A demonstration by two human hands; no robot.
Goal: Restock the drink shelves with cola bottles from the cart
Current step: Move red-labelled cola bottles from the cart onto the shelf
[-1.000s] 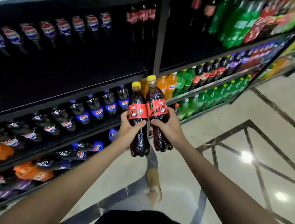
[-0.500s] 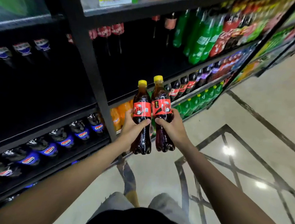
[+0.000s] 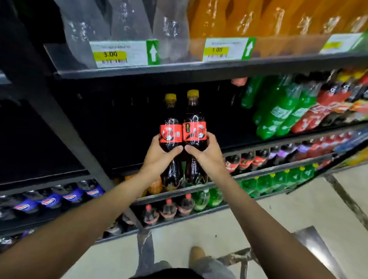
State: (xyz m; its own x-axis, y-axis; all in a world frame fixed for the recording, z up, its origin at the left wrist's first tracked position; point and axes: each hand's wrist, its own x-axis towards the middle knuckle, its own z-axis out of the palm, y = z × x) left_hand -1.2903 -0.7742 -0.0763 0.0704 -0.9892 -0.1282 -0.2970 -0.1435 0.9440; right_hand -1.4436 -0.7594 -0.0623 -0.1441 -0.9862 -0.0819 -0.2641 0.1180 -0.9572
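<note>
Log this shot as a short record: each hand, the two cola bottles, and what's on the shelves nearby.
left hand: grips left cola bottle
right hand: grips right cola bottle
bottles: upright, side by side, yellow caps, held before a dark shelf bay
shelf above: orange bottles, price tag reading 3.00
to the right: green bottles

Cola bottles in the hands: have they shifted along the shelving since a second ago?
Yes. The two cola bottles have gone rightward past the black upright and now sit before the dark empty bay, left of the green bottles.
</note>
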